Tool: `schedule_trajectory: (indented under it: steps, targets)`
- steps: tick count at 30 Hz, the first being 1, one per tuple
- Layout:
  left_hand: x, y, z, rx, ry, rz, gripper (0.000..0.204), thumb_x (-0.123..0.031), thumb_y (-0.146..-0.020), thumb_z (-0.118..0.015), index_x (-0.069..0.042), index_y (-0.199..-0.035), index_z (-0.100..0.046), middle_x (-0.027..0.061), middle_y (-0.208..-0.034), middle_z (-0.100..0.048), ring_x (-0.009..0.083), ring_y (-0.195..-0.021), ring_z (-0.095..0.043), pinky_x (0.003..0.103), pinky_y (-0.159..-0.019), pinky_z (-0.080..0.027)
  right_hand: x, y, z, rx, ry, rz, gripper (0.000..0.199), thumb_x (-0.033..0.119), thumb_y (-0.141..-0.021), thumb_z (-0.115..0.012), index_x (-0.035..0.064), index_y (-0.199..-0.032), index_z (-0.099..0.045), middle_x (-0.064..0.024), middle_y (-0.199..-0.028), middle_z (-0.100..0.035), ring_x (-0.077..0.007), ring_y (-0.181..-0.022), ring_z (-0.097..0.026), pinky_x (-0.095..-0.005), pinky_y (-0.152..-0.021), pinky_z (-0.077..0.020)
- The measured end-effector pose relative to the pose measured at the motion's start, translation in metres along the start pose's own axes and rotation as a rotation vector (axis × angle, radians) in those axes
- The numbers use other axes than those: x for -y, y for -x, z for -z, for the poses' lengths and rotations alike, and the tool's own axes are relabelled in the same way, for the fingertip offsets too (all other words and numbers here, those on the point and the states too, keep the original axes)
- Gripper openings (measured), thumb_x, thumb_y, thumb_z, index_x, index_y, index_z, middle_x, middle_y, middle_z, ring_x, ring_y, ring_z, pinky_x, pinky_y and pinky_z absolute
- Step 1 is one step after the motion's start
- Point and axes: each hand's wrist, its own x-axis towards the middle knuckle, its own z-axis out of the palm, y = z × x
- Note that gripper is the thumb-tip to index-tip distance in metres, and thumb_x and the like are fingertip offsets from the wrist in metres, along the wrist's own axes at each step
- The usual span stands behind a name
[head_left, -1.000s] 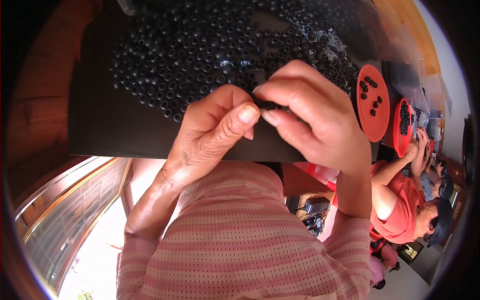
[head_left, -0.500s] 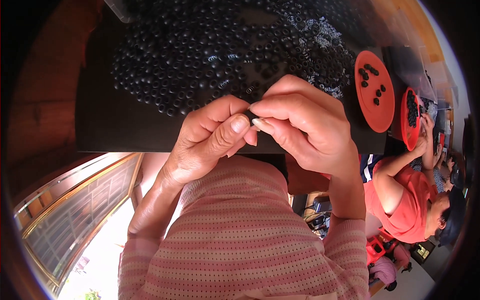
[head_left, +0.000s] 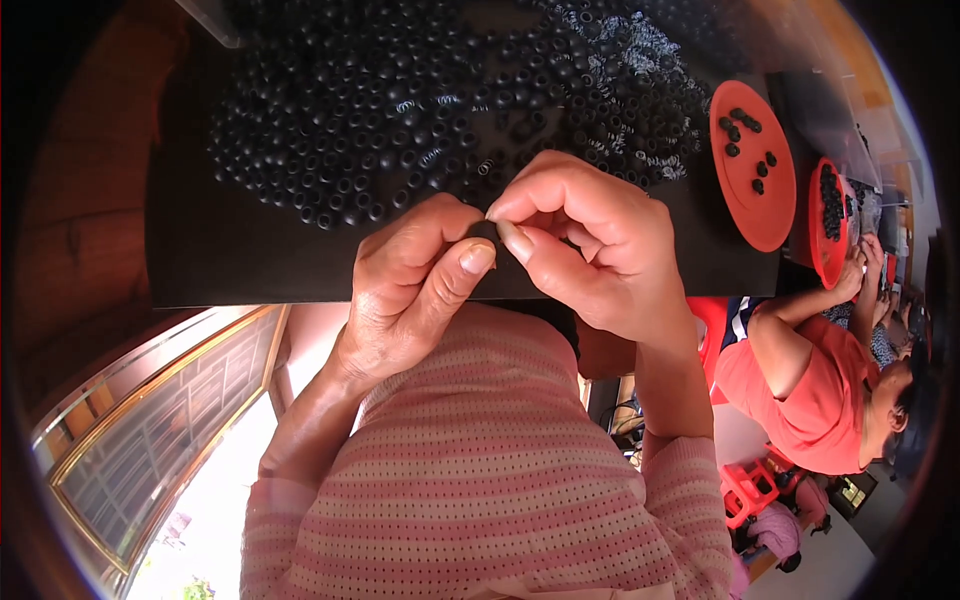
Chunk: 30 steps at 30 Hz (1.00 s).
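Observation:
My left hand [head_left: 412,285] is closed, thumb and fingers pinching a small black round piece [head_left: 484,231] at the near edge of the black table. Thumb and forefinger of my right hand [head_left: 605,250] meet at the right side of that same piece, also in a pinch. Fingertips cover much of it, and whether the right fingers hold a second small part cannot be made out. Just beyond both hands spreads a pile of black ring-shaped pieces [head_left: 340,120]. Small pale metal springs [head_left: 640,50] lie among the pieces at the far right.
To the right, an orange-red plate [head_left: 748,205] carries several black pieces. Past it sits a second red dish [head_left: 830,262] with more of them, by the hands of a co-worker in a red shirt [head_left: 800,385]. A clear plastic container edge [head_left: 215,20] shows at far left.
The view has shifted slightly. Both hands still meet at the black piece, which shows more between the fingertips. My right fingers have bent into a rounder pinch.

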Motion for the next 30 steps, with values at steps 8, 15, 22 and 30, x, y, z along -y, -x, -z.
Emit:
schedule_trajectory:
  steps: [8,15,22,30]
  targets:
    - [0.004,-0.002,0.002,0.016,-0.256,-0.184,0.012,-0.008,-0.09,-0.064,0.003,-0.093,-0.061,0.0091,-0.076,-0.058,0.018,-0.064,-0.054,0.029,-0.057,-0.044,-0.009,0.004,-0.003,-0.026,-0.044,-0.04,0.013,-0.008,-0.075,-0.061,0.0005,-0.086,-0.06,-0.0035,-0.074,-0.054,-0.01,-0.06,-0.052,-0.0248,-0.052,-0.0406]
    - [0.01,0.003,0.004,-0.036,-0.175,-0.133,0.012,-0.007,-0.09,-0.064,0.004,-0.093,-0.061,0.0089,-0.075,-0.058,0.0173,-0.064,-0.054,0.028,-0.056,-0.044,-0.009,-0.001,-0.007,-0.011,-0.014,0.012,0.013,-0.007,-0.076,-0.062,0.0,-0.086,-0.06,-0.0037,-0.074,-0.055,-0.0112,-0.057,-0.051,-0.0253,-0.051,-0.0402]
    - [0.01,-0.002,0.009,-0.042,-0.223,-0.205,0.012,-0.007,-0.091,-0.064,0.004,-0.094,-0.061,0.0101,-0.078,-0.06,0.0186,-0.066,-0.056,0.028,-0.059,-0.046,-0.003,-0.006,-0.008,0.039,0.188,0.08,0.011,-0.004,-0.077,-0.065,0.0007,-0.086,-0.059,-0.0053,-0.071,-0.054,-0.0116,-0.055,-0.051,-0.0263,-0.049,-0.0395]
    - [0.003,0.007,0.02,-0.221,0.09,-0.028,0.007,-0.004,-0.09,-0.061,0.001,-0.087,-0.059,0.0037,-0.073,-0.059,0.008,-0.063,-0.05,0.023,-0.056,-0.041,-0.016,-0.024,0.028,-0.051,0.58,0.089,0.014,-0.003,-0.077,-0.063,0.002,-0.09,-0.062,-0.0085,-0.074,-0.057,-0.0197,-0.06,-0.057,-0.0291,-0.056,-0.0449]
